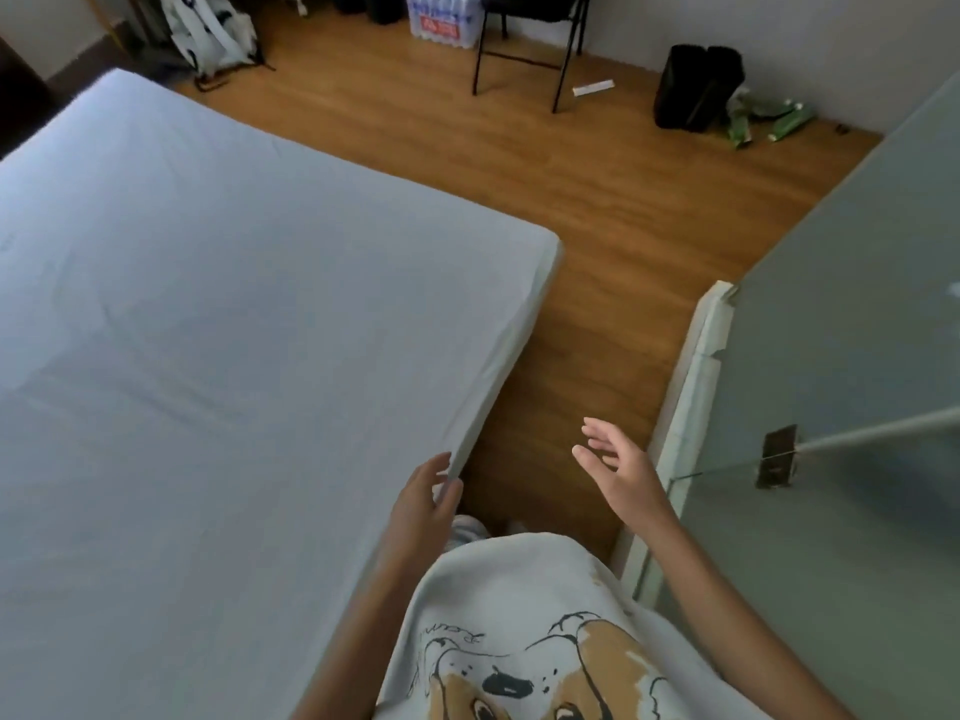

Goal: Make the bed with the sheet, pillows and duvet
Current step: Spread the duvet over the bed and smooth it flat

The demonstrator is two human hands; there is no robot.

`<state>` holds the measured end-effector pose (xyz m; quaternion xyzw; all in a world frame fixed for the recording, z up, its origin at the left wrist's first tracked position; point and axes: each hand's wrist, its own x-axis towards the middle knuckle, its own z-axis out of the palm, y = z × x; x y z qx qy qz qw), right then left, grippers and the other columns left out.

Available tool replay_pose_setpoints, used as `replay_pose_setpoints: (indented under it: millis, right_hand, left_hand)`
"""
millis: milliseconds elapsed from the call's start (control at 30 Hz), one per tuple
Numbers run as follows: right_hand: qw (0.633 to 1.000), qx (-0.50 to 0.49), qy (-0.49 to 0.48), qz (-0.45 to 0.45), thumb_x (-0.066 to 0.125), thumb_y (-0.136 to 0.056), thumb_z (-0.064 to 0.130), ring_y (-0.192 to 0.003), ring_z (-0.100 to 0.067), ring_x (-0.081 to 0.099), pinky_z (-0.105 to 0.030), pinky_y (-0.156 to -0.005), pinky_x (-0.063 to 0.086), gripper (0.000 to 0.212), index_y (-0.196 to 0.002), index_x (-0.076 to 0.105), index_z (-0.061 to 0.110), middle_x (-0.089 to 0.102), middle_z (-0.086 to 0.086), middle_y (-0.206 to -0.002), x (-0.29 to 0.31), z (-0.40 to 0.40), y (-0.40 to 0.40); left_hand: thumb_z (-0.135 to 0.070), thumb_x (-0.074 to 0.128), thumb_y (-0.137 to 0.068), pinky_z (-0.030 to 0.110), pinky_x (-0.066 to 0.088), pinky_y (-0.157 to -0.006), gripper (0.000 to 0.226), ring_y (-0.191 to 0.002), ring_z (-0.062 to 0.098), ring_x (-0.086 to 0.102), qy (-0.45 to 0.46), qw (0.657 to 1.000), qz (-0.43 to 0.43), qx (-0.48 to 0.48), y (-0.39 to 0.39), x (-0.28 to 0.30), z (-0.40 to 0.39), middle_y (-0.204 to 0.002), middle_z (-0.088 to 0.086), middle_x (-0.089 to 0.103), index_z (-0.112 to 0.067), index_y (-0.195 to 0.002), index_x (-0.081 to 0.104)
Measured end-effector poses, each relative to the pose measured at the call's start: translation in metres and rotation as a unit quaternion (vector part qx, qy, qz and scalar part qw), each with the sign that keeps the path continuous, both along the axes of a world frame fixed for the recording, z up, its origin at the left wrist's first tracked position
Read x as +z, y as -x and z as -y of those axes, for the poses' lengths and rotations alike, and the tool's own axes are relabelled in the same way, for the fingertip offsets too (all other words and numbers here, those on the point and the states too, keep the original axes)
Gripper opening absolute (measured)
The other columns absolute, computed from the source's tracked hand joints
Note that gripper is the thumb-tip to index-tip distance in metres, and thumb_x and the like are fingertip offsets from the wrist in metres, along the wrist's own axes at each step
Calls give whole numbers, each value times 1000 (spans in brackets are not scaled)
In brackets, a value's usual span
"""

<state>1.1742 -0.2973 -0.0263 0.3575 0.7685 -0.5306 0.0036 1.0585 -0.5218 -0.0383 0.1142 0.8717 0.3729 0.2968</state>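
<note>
The wide bed fills the left of the view, dressed in a pale grey-blue fitted cotton sheet pulled flat over the mattress with a few faint creases. At the bed's near right edge the left hand is on the sheet's hem, thumb on top and fingers tucked along the side, a light grip pinching the fabric. Right of the bed, over the strip of brown wooden plank floor, the right hand hangs in the air, fingers spread and relaxed, holding nothing. Beyond the bed's far corner stand a black metal-framed chair, a shrink-wrapped pack of water bottles and a black bin.
</note>
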Motion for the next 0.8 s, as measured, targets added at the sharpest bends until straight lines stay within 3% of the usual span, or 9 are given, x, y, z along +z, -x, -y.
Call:
replay_pose_setpoints:
  millis: [167,267,367,467,667,800]
  right_hand:
    - [996,-79,39,17,59,-94,29,-112,-4,55,-25,-98,44,41,-133,52,21,59,6,-126,-10,-72,25]
    - [995,-79,48,39,59,-93,31,-113,-5,54,-26,-99,44,42,-133,51,22,59,5,-128,-23,-113,51]
    - [995,-72,41,60,59,-93,34,-113,-4,53,-28,-101,44,42,-133,50,24,58,6,-129,-35,-168,94]
    - [995,-53,9,82,57,-93,39,-115,-3,51,-24,-97,42,45,-135,48,26,55,8,-133,-37,-228,147]
    - [995,-39,-32,89,55,-94,40,-120,-5,49,-35,-104,42,45,-137,47,27,52,8,-135,-6,-351,240]
    - [993,-72,-26,87,55,-94,38,-120,-6,48,-33,-103,42,45,-137,47,25,52,8,-135,0,-423,283]
  left_hand:
    - [-23,55,-97,24,44,-94,38,-110,9,56,10,998,12,-58,63,-2,-93,-129,-4,58,-20,-134,51]
    - [-23,55,-97,23,44,-92,37,-110,10,58,1,998,7,-66,111,-6,-144,-127,-4,60,-19,-134,52]
    - [-21,56,-96,31,47,-95,37,-109,13,59,-11,998,10,-61,168,-19,-200,-125,-1,61,-19,-133,53]
    - [-21,56,-96,33,47,-96,37,-108,14,60,-15,997,12,-72,226,-32,-259,-126,1,62,-19,-133,53]
    - [-27,55,-97,31,46,-95,40,-115,14,57,2,982,-31,-186,325,-21,-406,-133,-3,58,-19,-136,51]
    - [-32,51,-98,31,46,-97,42,-119,14,54,-9,965,-72,-251,371,3,-501,-136,-4,54,-18,-138,48]
